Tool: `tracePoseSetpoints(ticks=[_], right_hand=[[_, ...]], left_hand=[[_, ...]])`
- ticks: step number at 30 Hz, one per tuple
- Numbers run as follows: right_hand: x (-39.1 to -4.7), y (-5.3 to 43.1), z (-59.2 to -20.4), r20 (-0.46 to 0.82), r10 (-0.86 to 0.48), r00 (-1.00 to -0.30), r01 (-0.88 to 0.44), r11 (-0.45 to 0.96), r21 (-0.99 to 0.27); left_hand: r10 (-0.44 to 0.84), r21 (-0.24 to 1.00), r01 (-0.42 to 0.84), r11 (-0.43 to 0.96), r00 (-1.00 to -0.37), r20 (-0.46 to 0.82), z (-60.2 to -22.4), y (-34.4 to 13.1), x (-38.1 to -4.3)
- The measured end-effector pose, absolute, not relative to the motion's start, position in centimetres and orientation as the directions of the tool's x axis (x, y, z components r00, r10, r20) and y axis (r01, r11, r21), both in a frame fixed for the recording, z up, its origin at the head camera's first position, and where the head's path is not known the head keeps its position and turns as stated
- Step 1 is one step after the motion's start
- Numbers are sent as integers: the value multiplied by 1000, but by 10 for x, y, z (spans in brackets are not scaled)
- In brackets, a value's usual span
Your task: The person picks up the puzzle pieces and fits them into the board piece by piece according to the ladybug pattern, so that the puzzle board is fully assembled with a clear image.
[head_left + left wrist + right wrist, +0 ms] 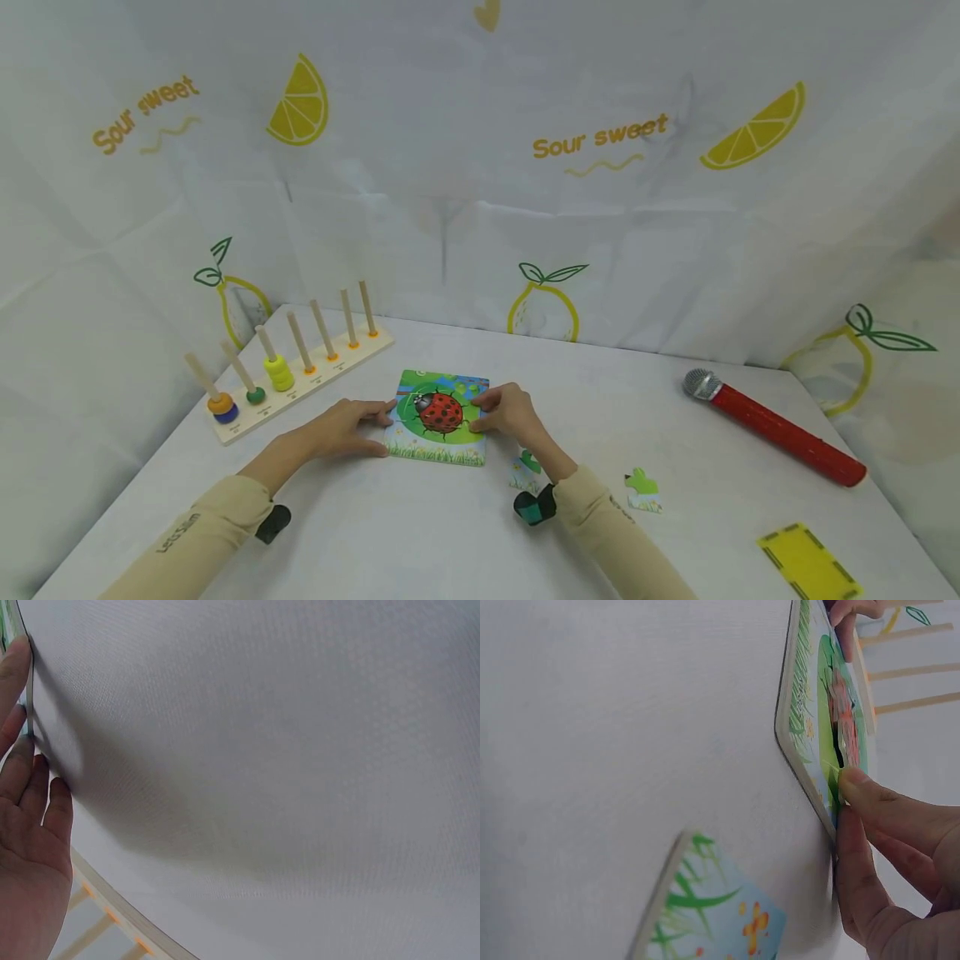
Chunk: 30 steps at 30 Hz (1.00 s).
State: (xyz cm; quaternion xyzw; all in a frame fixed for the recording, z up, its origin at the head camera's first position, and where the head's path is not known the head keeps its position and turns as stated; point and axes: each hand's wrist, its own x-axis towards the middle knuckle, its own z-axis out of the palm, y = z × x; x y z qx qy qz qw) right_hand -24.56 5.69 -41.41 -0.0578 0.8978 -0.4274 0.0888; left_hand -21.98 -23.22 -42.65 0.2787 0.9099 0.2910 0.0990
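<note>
Puzzle is lying on the white table, between the hands, and is showing a red ladybird. Left hand is touching the left edge with extended fingers, the thumb spreading toward the near corner. Right hand is pinching the right side between thumb and forefinger; the views are not showing whether it is gripping one piece or the whole puzzle. Ladybird pieces are apparently sitting proud, so uneven squeezing or tilting would likely be popping them loose. A loose piece is lying near the right sleeve; a low sweep of that arm would risk dragging it away. The backdrop is reading "Sour sweet" twice in orange. The left sleeve is carrying dark lettering, possibly "Lets Slim"; print on the peg stand is appearing too small for reading.
</note>
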Motion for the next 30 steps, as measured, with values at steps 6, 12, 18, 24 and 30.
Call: tracePoseSetpoints(ticks=[6, 12, 18, 24, 30], right_hand=[[-242, 60, -415, -114, -133, -984, 18, 569, -822], [-240, 62, -419, -30, -108, -994, -11, 359, -933], [-237, 58, -424, 14, -94, -995, -37, 240, -970], [-236, 56, -429, 15, -71, -997, -34, 277, -960], [-239, 54, -427, 24, -91, -996, -54, 345, -937]], left_hand=[[575, 589, 464, 661, -818, 0, -427, -232, -219], [567, 590, 460, 664, -823, 4, -428, -231, -218], [576, 601, 471, 646, -817, 20, -426, -232, -218], [597, 595, 501, 628, -801, 45, -425, -232, -217], [564, 588, 445, 675, -826, -22, -425, -232, -219]])
